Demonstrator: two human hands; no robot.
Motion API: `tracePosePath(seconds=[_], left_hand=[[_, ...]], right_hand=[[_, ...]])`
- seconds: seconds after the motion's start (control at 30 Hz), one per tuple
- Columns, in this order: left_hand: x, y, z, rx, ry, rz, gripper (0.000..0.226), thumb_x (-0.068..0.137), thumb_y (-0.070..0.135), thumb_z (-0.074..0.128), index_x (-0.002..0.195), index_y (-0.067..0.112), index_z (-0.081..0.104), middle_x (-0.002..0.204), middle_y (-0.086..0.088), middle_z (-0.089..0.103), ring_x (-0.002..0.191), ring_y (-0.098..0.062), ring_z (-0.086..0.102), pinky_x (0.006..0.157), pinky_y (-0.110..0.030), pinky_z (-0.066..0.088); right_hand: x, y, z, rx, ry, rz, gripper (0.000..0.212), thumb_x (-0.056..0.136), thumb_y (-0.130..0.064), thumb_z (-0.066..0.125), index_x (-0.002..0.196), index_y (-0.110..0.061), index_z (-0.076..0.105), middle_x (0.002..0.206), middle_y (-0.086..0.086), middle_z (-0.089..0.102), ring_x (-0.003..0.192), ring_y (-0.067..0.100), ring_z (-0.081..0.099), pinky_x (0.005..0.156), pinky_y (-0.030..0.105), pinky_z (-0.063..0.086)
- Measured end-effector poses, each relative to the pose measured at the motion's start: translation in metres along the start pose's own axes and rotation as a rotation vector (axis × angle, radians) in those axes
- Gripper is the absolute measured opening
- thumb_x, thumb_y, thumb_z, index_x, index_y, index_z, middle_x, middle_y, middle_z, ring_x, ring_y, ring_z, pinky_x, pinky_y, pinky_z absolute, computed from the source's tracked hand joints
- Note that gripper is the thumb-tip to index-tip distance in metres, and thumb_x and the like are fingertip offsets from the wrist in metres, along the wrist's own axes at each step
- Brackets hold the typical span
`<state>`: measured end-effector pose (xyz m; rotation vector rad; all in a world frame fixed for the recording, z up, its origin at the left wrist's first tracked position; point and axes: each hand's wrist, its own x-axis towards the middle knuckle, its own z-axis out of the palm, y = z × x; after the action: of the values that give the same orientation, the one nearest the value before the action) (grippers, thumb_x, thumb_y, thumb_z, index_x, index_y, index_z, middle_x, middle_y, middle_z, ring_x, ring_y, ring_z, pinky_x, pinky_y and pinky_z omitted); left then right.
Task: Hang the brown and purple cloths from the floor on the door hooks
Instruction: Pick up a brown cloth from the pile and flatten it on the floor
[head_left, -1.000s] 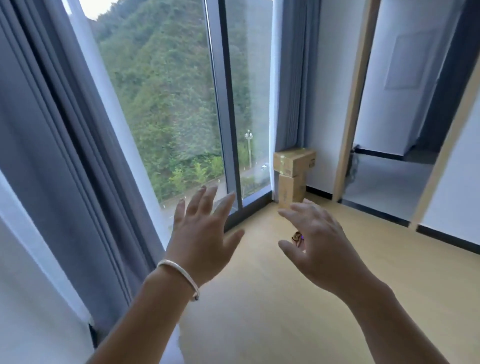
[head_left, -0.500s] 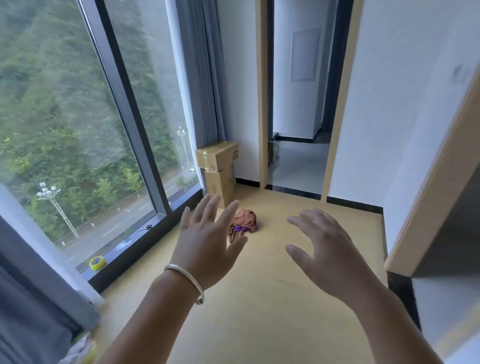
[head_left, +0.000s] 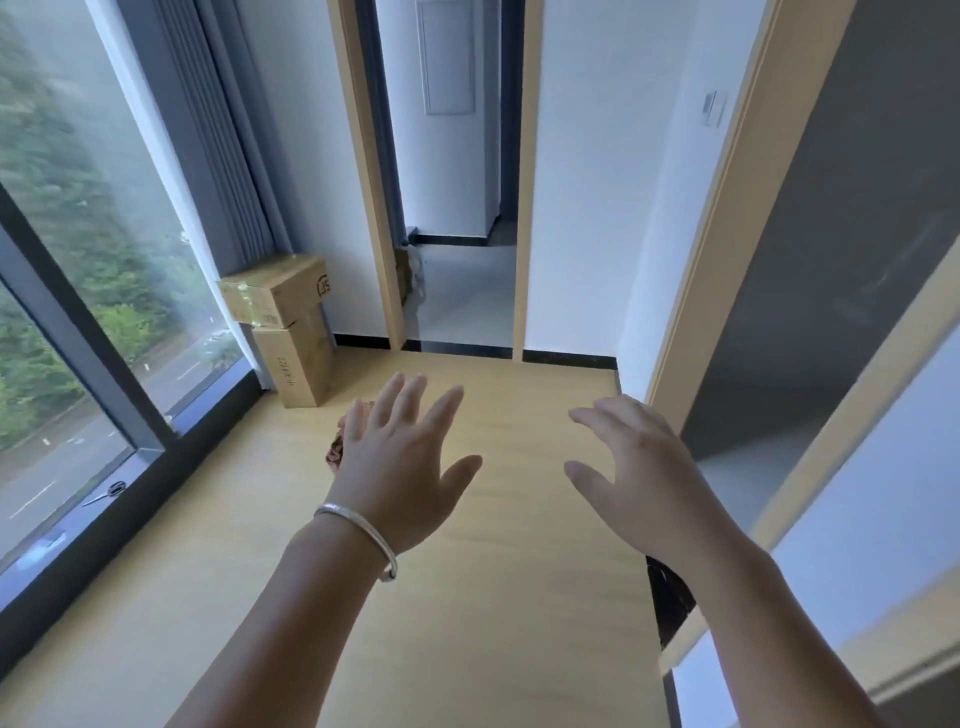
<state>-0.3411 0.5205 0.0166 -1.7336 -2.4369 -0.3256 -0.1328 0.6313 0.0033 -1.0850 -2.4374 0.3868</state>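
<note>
Both hands, left hand (head_left: 400, 467) and right hand (head_left: 639, 473), spread empty; two stacked, closed cardboard boxes (head_left: 285, 317) beside brown cloth (head_left: 336, 448) on floor (head_left: 493, 597)

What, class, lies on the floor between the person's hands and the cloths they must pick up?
Nothing visible. Bare wooden floor lies below both open hands. The left hand hides most of the brown cloth from the camera; the stacked cardboard boxes stand beyond it. The right hand holds nothing.

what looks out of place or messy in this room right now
A crumpled brown cloth lies bunched on the wooden floor near the stacked cardboard boxes, mostly hidden behind the left hand. The top box sits askew on the lower one. Scissors lie on the window sill. Both hands, the right hand too, are empty.
</note>
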Motion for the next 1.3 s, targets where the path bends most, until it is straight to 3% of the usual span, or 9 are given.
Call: tracePosePath(seconds=[0.3, 0.73, 1.0, 1.3], left_hand=[[0.087, -0.037, 0.022, -0.083, -0.065, 0.086, 0.068, 0.092, 0.064, 0.035, 0.150, 0.038, 0.009, 0.161, 0.001, 0.007, 0.148, -0.020, -0.005, 0.118, -0.051, 0.005], [0.214, -0.099, 0.046, -0.164, -0.064, 0.148, 0.068, 0.092, 0.062, 0.037, 0.150, 0.037, 0.011, 0.160, 0.002, 0.009, 0.148, -0.018, -0.004, 0.118, -0.049, 0.005], [0.303, -0.082, 0.074, -0.144, -0.050, 0.153, 0.068, 0.092, 0.061, 0.038, 0.150, 0.037, 0.011, 0.160, 0.001, 0.009, 0.148, -0.018, -0.004, 0.118, -0.049, 0.005], [0.427, -0.034, 0.099, -0.040, 0.020, 0.127, 0.066, 0.092, 0.062, 0.038, 0.147, 0.037, 0.013, 0.158, 0.000, 0.014, 0.148, -0.020, 0.001, 0.117, -0.050, 0.006]], right_hand=[[0.068, -0.009, 0.023, -0.090, 0.007, 0.060, 0.049, 0.092, -0.043, 0.056, 0.138, -0.032, 0.046, 0.144, -0.010, 0.039, 0.139, 0.011, 0.024, 0.112, 0.031, 0.026], [0.195, -0.017, 0.051, -0.130, 0.055, 0.080, 0.049, 0.092, -0.042, 0.054, 0.139, -0.034, 0.044, 0.145, -0.013, 0.035, 0.137, 0.004, 0.018, 0.109, 0.022, 0.018], [0.279, 0.039, 0.059, -0.133, 0.075, 0.066, 0.049, 0.092, -0.042, 0.055, 0.139, -0.033, 0.044, 0.146, -0.013, 0.036, 0.140, 0.005, 0.015, 0.108, 0.020, 0.015], [0.392, 0.137, 0.045, -0.106, 0.058, 0.058, 0.055, 0.093, -0.041, 0.053, 0.144, -0.032, 0.036, 0.149, -0.008, 0.033, 0.144, 0.012, 0.013, 0.115, 0.030, 0.016]])
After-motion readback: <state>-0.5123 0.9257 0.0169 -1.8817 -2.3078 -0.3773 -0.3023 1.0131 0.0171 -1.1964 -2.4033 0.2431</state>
